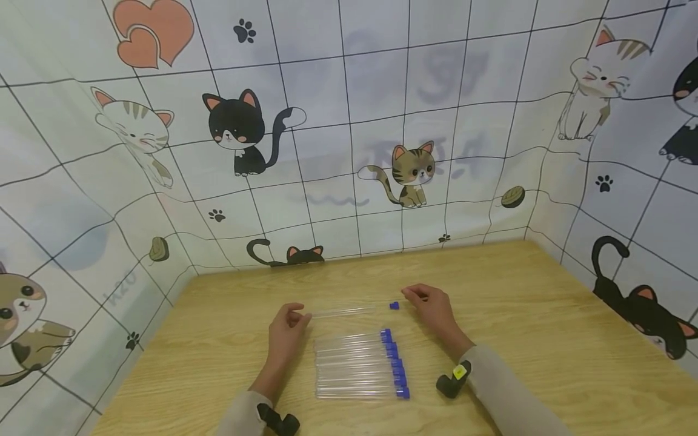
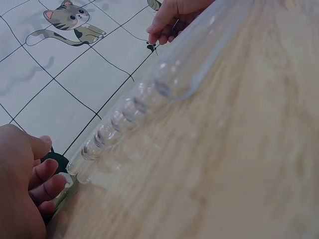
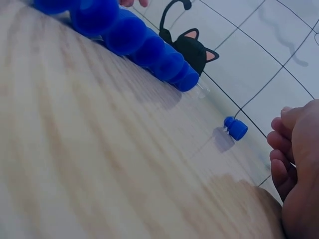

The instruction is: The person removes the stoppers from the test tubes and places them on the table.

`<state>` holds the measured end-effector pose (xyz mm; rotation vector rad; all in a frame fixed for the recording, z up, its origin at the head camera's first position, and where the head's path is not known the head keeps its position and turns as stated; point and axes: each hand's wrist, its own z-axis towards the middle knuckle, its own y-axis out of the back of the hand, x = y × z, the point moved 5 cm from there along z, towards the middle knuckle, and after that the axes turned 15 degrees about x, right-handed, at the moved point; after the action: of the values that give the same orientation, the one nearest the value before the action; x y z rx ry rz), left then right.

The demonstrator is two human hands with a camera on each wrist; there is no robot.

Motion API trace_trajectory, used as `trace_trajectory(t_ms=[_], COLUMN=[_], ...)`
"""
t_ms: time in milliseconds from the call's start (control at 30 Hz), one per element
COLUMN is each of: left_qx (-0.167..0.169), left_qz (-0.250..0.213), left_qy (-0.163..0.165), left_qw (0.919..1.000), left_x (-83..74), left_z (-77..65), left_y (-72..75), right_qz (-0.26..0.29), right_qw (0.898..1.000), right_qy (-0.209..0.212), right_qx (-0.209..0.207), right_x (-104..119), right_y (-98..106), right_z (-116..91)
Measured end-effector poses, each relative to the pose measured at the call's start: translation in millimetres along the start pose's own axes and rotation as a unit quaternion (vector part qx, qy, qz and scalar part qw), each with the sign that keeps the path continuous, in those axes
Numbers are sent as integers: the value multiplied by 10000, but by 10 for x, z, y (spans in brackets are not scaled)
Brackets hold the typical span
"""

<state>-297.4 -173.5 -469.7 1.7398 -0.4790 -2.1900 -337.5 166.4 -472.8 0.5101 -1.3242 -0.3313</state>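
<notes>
A lone clear test tube (image 1: 346, 312) without a cap on its end lies crosswise on the table. At its left end is my left hand (image 1: 287, 332), fingers loosely bent and fingertips right by the tube's tip. A small blue cap (image 1: 394, 306) lies just beyond the tube's right end. Close to the right of that cap, my right hand (image 1: 433, 307) has its fingers loosely curled; in the right wrist view a gap separates them from the cap (image 3: 236, 128). Nearer to me, several clear test tubes (image 1: 354, 366) with blue caps (image 1: 399, 372) lie side by side in a row.
The wooden table (image 1: 229, 363) backs onto a white cloth (image 1: 327, 181) printed with cats and grid lines, which also hangs at both sides. Each wrist wears a black camera, one on the left (image 1: 279, 421) and one on the right (image 1: 452, 383).
</notes>
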Motion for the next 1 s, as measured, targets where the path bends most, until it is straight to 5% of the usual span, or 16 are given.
trace_trajectory(t_ms=[267,567,1000], left_qx=[237,1029,1998], left_qz=[-148,172,216], left_qy=[-37,-87,-138], left_qw=[9996,9945,9795], left_x=[-22,-5,-1], left_z=[-61,-119,-99], left_y=[-2,-94,-86], right_qz=[209,100,-19], right_qw=[9989,9979,9876], right_qy=[-88,110,355], right_qx=[422,627,1527], right_x=[92,147,164], right_y=[-109,-184,-290], right_z=[-148,-288,-310])
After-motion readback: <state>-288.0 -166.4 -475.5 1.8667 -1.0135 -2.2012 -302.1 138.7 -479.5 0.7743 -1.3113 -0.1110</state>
